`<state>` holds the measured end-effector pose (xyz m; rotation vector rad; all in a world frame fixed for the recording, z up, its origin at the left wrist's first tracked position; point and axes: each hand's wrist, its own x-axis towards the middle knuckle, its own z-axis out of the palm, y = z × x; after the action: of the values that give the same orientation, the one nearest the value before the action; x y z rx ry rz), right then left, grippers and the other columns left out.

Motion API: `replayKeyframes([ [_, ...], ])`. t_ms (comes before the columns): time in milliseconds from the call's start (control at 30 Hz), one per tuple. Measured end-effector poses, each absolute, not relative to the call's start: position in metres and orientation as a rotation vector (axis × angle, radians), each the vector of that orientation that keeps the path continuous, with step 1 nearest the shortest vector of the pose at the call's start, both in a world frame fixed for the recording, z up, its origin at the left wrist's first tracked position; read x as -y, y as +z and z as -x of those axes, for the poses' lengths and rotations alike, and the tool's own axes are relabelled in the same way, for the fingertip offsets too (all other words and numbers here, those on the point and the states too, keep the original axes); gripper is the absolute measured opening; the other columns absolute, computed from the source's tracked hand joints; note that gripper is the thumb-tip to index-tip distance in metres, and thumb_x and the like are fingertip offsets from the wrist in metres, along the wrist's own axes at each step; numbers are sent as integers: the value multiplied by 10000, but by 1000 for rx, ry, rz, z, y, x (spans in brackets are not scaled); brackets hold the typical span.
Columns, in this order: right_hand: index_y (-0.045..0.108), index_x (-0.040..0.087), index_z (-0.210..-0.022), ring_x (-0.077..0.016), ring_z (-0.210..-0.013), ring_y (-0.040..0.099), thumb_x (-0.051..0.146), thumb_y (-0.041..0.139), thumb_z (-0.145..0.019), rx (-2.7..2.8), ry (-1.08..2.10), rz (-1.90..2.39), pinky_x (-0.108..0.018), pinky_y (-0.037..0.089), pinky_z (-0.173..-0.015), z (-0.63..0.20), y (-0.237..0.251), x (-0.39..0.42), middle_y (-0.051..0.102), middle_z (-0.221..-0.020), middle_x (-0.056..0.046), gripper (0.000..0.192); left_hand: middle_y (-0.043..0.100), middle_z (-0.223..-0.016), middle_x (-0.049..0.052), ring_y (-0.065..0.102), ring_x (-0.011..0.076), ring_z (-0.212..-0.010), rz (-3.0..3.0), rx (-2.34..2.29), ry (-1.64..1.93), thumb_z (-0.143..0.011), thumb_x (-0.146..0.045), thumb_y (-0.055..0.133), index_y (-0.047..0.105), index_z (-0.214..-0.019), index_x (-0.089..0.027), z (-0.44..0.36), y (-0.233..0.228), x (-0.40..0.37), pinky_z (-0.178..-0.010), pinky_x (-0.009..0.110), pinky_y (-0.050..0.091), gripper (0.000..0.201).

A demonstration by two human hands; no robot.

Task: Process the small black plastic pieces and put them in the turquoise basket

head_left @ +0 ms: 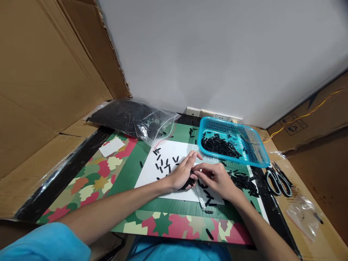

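Over a white sheet [148, 181], my two hands meet at the fingertips. My left hand [182, 173] is curled, and a clump of small black pieces [189, 183] shows under its palm and fingers. My right hand [219, 178] is closed in a pinch against the left fingers; what is between its fingertips is too small to make out. A narrow clear plastic strip [201, 198] lies just below the hands. Loose black pieces [166, 166] are scattered over the sheet, and a pile of them [244, 182] lies right of my right hand.
A blue plastic basket [231, 159] with many black pieces stands behind my right hand. A large clear bag [127, 117] full of black material lies at the back left. Scissors [278, 181] and a small clear bag [304, 215] lie right. Cardboard [40, 72] and a wall [206, 54] enclose the table.
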<state>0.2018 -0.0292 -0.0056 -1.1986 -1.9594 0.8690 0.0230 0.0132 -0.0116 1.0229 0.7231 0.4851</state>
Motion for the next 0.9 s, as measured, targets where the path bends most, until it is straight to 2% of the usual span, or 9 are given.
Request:
replayKeyframes([
  [133,685,195,-966,-115,-537,495,382,600,-1063,1897,1096,1178,-230,368,-544,-204,-1,30,650,-636,27,227,429,-567,-100,435,109,-395,-1085,-722,445,-974,-821,353,453,-1186,-273,-22,-12,-12,-346,156,325,596],
  [267,621,213,-1010,-117,-537,510,365,546,-1086,1817,1005,1162,-225,392,-530,-205,-6,30,621,-667,32,186,435,-612,-101,384,73,-378,-989,-708,499,-974,-786,434,456,-1086,-266,-25,-14,-14,-338,143,305,532],
  [400,632,224,-1044,-121,-564,632,334,570,-1077,1677,791,1174,-235,494,-556,-208,-12,28,680,-792,2,130,321,-555,-128,353,70,-342,-967,-667,566,-960,-744,514,437,-948,-251,-27,-14,-15,-318,140,285,499],
  [533,648,236,-1055,-162,-650,745,325,597,-1066,1599,754,1142,-248,576,-557,-210,-17,26,723,-836,-20,103,342,-555,-118,384,67,-350,-1018,-634,574,-963,-699,564,445,-888,-235,-25,-12,-14,-321,137,288,485],
  [800,657,227,-1131,-151,-680,764,310,602,-1070,1530,890,1105,-241,631,-594,-211,-17,26,765,-895,-28,116,357,-557,-118,439,77,-351,-1104,-610,633,-996,-652,560,448,-897,-238,-25,-15,-14,-301,134,308,440],
  [900,659,219,-1131,-169,-761,787,323,637,-1053,1474,911,1090,-245,640,-607,-211,-17,24,774,-931,-43,132,359,-553,-125,435,77,-343,-1084,-599,645,-997,-625,579,449,-906,-239,-26,-15,-15,-295,132,306,417],
])
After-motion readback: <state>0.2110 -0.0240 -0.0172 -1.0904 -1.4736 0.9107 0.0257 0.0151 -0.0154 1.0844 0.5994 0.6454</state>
